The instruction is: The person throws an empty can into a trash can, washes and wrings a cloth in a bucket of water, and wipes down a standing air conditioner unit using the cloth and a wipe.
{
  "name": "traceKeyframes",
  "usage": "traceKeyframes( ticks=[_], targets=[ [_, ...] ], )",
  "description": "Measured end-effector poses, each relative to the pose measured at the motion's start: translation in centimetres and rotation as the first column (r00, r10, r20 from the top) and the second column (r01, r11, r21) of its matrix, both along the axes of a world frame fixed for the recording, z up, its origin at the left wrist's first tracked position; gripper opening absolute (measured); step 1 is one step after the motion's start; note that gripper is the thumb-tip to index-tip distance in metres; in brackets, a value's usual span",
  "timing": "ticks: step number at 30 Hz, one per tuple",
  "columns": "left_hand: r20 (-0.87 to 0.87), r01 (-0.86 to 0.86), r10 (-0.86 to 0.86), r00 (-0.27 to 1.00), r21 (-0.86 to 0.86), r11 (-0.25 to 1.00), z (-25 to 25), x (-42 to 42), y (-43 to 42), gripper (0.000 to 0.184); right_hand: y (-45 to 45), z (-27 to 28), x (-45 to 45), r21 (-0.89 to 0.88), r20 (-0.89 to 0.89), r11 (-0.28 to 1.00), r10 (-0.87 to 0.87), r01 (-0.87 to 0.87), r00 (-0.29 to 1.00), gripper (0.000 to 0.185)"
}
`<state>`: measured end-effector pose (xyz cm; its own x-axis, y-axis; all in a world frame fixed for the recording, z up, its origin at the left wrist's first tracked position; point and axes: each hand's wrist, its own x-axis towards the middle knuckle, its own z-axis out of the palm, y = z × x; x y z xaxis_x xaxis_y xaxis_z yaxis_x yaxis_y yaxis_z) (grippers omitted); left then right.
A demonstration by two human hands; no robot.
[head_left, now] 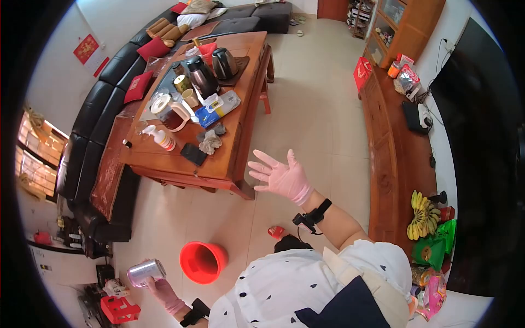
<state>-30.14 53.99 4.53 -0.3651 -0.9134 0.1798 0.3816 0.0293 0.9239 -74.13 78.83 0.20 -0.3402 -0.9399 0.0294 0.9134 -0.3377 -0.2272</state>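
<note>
Low at the left, my left hand (163,294) in a pink glove is closed around a silver drink can (146,272), which lies tilted on its side in the grip. A red bucket (188,263) stands on the floor just right of the can, its inside dark. My right hand (281,177), also pink-gloved, is raised with the fingers spread and nothing in it. It hovers beside the near right corner of the wooden table (164,159), apart from it. Closest to it on the tabletop are crumpled grey cloths (210,143) and a black phone (193,154).
The table bears a spray bottle (159,139), a glass pitcher (169,113), a wipes pack (217,108) and kettles (224,63). A black sofa (93,117) lines the left. On the right, a long wooden cabinet (391,164) holds bananas (422,216). A red stool (119,310) stands lower left.
</note>
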Motion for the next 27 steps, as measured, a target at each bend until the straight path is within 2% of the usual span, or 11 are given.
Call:
traceKeyframes(
  ticks=[6,10,12,13,15,16,18,21,23,25,27],
  targets=[
    [-0.074,-0.094,0.093,0.993,-0.016,0.995,-1.5,10.1,7.0,0.067,3.8,-1.9,8.9,-0.04,0.076,0.997,0.064,-0.061,0.995,0.088],
    [-0.011,-0.254,0.254,0.967,0.021,0.967,-4.3,18.8,15.9,0.06,6.9,-2.7,16.8,-0.01,-0.009,0.96,0.281,-0.281,0.96,0.086],
    [-0.017,-0.352,0.354,0.935,0.076,0.933,-4.5,22.3,20.7,0.059,8.4,-3.6,20.6,0.285,-0.187,0.865,0.472,-0.412,0.862,0.084],
    [0.031,-0.386,0.385,0.922,0.091,0.918,-4.4,23.9,22.9,0.057,8.9,-3.9,22.5,0.309,-0.196,0.834,0.527,-0.458,0.827,0.084],
    [0.067,-0.453,0.448,0.892,0.13,0.882,-4.1,26.4,26.4,0.055,9.5,-4.1,25.7,0.436,-0.526,0.781,0.624,-0.447,0.578,0.083],
    [0.101,-0.448,0.438,0.893,0.138,0.883,-3.7,27.3,27.8,0.054,9.3,-2.9,27.2,0.452,-0.528,0.759,0.651,-0.468,0.546,0.083],
    [0.131,-0.474,0.457,0.88,0.159,0.866,-3.0,28.0,29.8,0.053,8.7,-0.1,29.8,0.22,-0.157,0.715,0.697,-0.664,0.699,0.087],
    [0.219,-0.574,0.542,0.811,0.123,0.81,-2.6,28.4,33.0,0.051,7.5,3.4,33.5,0.196,-0.169,0.623,0.782,-0.757,0.6,0.092],
    [0.177,-0.522,0.497,0.85,0.152,0.839,-2.6,28.7,32.8,0.05,5.1,4.3,35.1,0.216,-0.197,0.557,0.83,-0.802,0.523,0.094],
    [0.161,-0.553,0.531,0.832,0.168,0.816,-2.5,28.7,33.4,0.051,3.6,4.6,36.2,0.225,-0.226,0.481,0.872,-0.847,0.435,0.095],
    [0.194,-0.526,0.492,0.849,0.203,0.826,-3.4,29.7,33.5,0.053,1.7,4.1,37.9,0.282,-0.248,0.474,0.876,-0.834,0.414,0.095]
  ],
)
